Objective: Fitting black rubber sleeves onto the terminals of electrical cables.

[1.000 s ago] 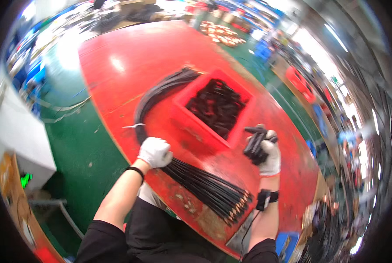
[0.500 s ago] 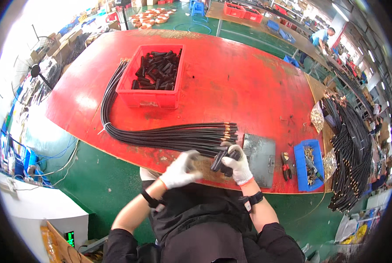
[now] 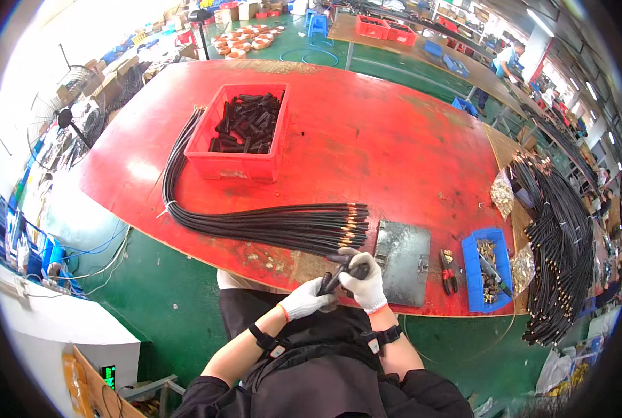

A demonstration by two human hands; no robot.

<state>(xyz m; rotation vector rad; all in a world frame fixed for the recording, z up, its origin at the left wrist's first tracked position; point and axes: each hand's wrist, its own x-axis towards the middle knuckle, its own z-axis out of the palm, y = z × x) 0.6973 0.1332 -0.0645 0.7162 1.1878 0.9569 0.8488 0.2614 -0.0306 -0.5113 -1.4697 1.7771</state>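
Note:
Both my hands wear white gloves and meet at the table's near edge. My right hand [image 3: 364, 282] is closed round several short black tubular sleeves [image 3: 357, 270]. From the left, my left hand [image 3: 306, 300] has its fingers closed on a black sleeve [image 3: 326, 281] of the same kind, its end sticking up past the glove. Fingers hide part of the sleeves. Just beyond lies a bundle of black cables [image 3: 269, 221], its brass-coloured ends toward my right hand. A dark grey metal plate [image 3: 403, 263] lies right of that hand.
A red crate [image 3: 234, 166] of black sleeves stands on the red table [image 3: 366, 139]. At right are red-handled pliers [image 3: 449, 273], a blue bin [image 3: 472, 279] of small metal fittings, clear bags [image 3: 502, 195] and another cable bundle [image 3: 558, 244]. Far right, a person [image 3: 507, 61] stands by a bench.
My left hand has moved right and down to meet my right hand, and its fingers are now on a sleeve. My right hand has shifted slightly left and down. The view has shifted slightly.

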